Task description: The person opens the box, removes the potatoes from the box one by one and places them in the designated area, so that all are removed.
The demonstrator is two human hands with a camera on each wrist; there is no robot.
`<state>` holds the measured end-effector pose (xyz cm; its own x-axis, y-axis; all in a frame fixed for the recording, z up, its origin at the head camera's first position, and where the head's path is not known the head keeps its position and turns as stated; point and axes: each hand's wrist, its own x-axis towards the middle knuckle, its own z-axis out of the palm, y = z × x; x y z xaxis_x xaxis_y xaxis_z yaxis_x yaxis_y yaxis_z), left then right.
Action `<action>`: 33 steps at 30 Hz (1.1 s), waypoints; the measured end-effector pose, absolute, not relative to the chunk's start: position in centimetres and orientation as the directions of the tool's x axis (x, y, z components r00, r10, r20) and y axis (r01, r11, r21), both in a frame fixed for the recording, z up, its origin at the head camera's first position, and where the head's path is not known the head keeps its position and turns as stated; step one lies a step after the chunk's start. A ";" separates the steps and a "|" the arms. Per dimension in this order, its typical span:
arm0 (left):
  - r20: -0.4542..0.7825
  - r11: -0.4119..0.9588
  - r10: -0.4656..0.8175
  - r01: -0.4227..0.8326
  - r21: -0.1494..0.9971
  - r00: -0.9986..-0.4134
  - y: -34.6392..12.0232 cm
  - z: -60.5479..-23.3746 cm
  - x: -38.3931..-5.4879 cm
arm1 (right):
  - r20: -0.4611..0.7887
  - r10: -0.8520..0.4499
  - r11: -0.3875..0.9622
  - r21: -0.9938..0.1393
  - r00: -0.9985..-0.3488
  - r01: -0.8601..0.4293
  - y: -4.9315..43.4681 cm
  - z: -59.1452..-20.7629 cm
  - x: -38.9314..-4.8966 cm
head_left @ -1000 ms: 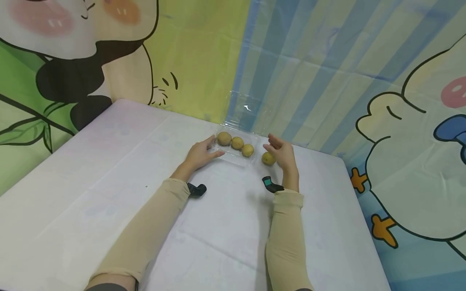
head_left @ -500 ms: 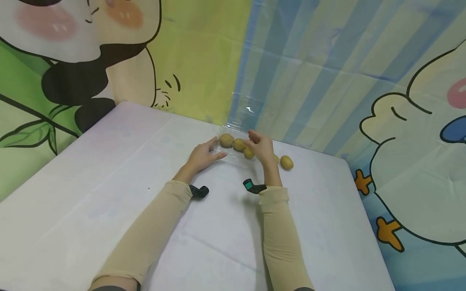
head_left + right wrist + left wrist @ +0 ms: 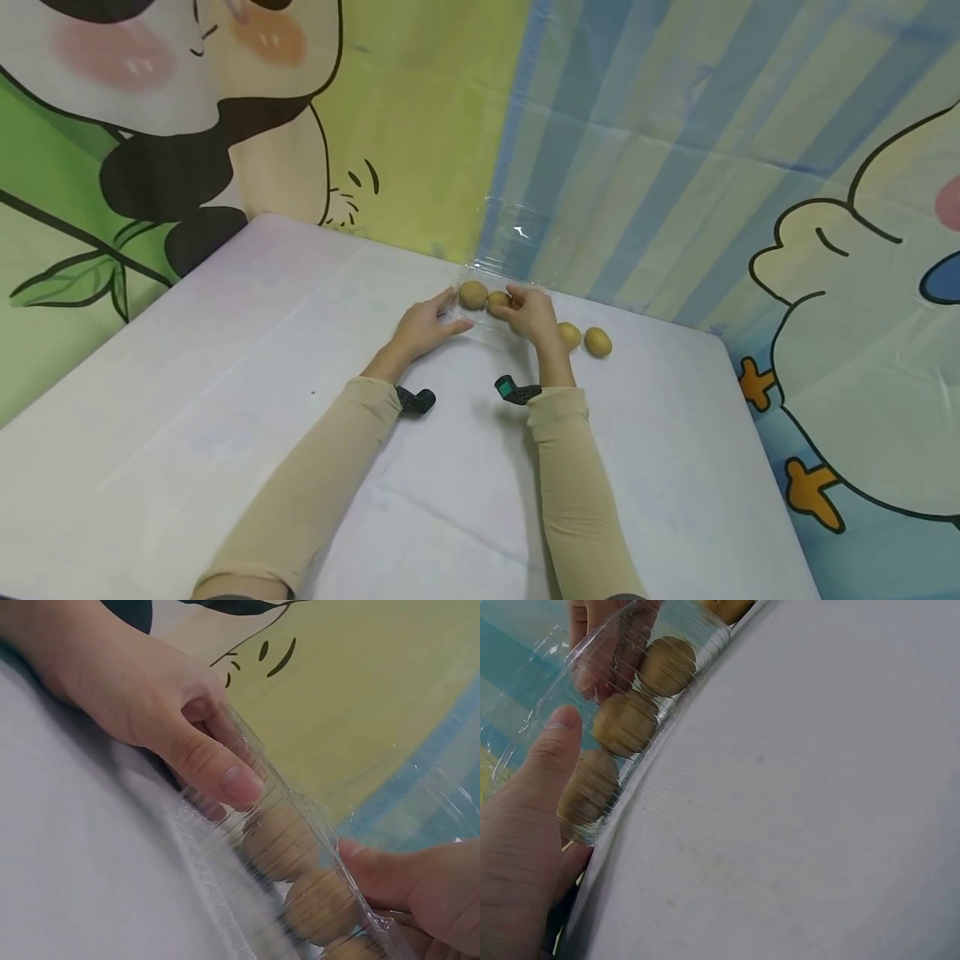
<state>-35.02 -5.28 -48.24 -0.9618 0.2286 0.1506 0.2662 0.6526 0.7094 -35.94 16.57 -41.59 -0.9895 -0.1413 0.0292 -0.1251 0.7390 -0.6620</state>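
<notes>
A clear plastic box (image 3: 487,335) with its lid standing up at the back holds a row of small yellow-brown potatoes. The left potato (image 3: 472,294) and the middle potato (image 3: 497,302) show from above; my right hand hides the third one, seen through the wall as a potato (image 3: 667,666) in the left wrist view. My left hand (image 3: 422,329) grips the box's left end, thumb in front and fingers behind. My right hand (image 3: 534,317) reaches into the box, fingertips beside the middle potato. Whether they pinch a potato is hidden.
Two more potatoes lie on the white table outside the box, a near potato (image 3: 569,336) by my right wrist and a farther potato (image 3: 597,342). A cartoon-printed curtain (image 3: 420,125) hangs behind the table (image 3: 420,500), close to the box.
My right hand has moved left from above the loose potatoes into the box and lowered, uncovering both potatoes outside. My left hand stays at the box's left end. The view has shifted slightly.
</notes>
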 end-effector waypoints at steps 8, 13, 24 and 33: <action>0.141 0.655 0.221 0.254 0.712 -0.965 -5.3 -48.5 -34.9 | 0.017 -0.168 0.778 -0.612 -0.986 -0.143 16.2 -41.6 -35.6; 0.148 0.655 0.219 0.257 0.710 -0.965 -5.3 -48.3 -34.8 | 0.030 -0.183 0.771 -0.615 -0.983 -0.163 16.0 -41.7 -35.6; 0.153 0.660 0.222 0.264 0.703 -0.963 -5.3 -48.1 -34.8 | 0.007 -0.173 0.788 -0.598 -0.985 -0.143 16.0 -41.9 -35.6; 0.158 0.663 0.228 0.272 0.697 -0.961 -5.4 -48.2 -34.7 | 0.077 -0.260 0.854 -0.447 -0.962 -0.267 15.9 -42.5 -35.6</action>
<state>-34.70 -5.38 -48.18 -0.9608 0.2277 0.1581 0.2720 0.6633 0.6971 -35.59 15.89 -42.47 -0.9624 -0.2602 0.0774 -0.2668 0.8538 -0.4470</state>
